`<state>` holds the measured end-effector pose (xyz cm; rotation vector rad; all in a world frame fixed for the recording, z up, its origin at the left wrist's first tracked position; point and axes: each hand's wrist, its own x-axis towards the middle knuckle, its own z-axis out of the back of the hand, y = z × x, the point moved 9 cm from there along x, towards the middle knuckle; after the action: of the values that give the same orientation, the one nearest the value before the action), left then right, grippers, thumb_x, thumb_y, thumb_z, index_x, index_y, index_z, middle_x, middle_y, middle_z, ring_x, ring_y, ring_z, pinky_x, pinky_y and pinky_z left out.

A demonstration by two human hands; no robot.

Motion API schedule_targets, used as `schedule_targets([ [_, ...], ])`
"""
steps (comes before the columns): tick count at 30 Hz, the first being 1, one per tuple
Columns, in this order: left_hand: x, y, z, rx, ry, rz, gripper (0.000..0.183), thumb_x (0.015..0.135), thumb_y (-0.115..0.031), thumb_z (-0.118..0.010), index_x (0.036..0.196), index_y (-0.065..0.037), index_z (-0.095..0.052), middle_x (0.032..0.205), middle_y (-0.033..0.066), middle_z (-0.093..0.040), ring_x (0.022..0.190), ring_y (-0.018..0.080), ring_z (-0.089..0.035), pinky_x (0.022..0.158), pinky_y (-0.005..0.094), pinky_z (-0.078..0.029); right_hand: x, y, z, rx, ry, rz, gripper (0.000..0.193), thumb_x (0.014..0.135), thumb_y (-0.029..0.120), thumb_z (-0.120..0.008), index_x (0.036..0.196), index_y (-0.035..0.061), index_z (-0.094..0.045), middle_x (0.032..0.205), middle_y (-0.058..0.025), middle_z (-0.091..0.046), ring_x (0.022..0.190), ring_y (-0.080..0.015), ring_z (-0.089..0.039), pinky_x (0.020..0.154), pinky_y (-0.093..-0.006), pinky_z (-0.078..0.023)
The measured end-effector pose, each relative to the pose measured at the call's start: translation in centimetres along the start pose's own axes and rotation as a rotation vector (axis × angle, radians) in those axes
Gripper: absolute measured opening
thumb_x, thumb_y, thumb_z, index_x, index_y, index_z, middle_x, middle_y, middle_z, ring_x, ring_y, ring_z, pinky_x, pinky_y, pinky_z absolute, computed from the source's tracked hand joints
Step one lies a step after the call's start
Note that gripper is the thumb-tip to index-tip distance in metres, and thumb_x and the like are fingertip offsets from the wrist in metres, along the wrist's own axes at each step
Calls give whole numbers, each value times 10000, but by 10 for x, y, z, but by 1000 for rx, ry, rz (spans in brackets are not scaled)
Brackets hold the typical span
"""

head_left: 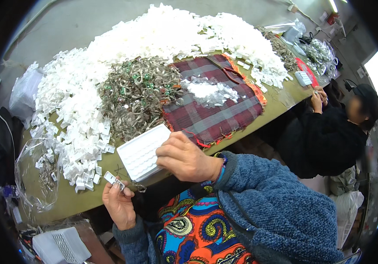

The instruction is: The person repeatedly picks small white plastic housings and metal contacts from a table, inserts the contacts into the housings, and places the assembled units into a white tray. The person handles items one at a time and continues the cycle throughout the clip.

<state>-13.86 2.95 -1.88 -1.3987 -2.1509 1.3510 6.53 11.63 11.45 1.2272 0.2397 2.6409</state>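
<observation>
Near the table's front edge, my left hand [120, 204] is closed, thumb and fingers pinching a small white plastic piece [109, 177]. A shiny loop-like piece [139, 188] hangs beside those fingers; whether it joins the white piece I cannot tell. To the right, a white ridged tray [139, 148] rests tilted at the table edge. My right hand [187, 158] lies over the tray's right side with bent fingers, their tips against its surface. Anything between those fingertips is hidden.
Behind the tray rises a heap of clear-grey looped pieces [131, 99]. White plastic pieces [79, 97] pile around it. A plaid cloth [176, 116] bears clear flakes [211, 91] and scissors [232, 75]. Stacked trays [61, 246] stand lower left. Another person [325, 136] works at right.
</observation>
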Motion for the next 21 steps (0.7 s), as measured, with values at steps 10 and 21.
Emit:
schedule_targets([
  [10, -6, 11, 11, -74, 65, 35, 244, 922, -72, -583, 1123, 65, -588, 905, 169, -672, 648, 150, -627, 613, 299, -552, 31, -93, 107, -697, -326, 119, 148, 827, -21, -656, 931, 77, -693, 887, -80, -674, 810, -277, -619, 777, -382, -464],
  [21, -33, 24, -20, -102, 257, 216, 223, 891, -35, -602, 1081, 79, -631, 874, 202, -699, 567, 191, -648, 552, 295, -570, -39, -49, -16, 112, 60, -454, 156, 815, -33, -714, 967, -4, -698, 906, -118, -644, 810, -250, -662, 712, -316, -531],
])
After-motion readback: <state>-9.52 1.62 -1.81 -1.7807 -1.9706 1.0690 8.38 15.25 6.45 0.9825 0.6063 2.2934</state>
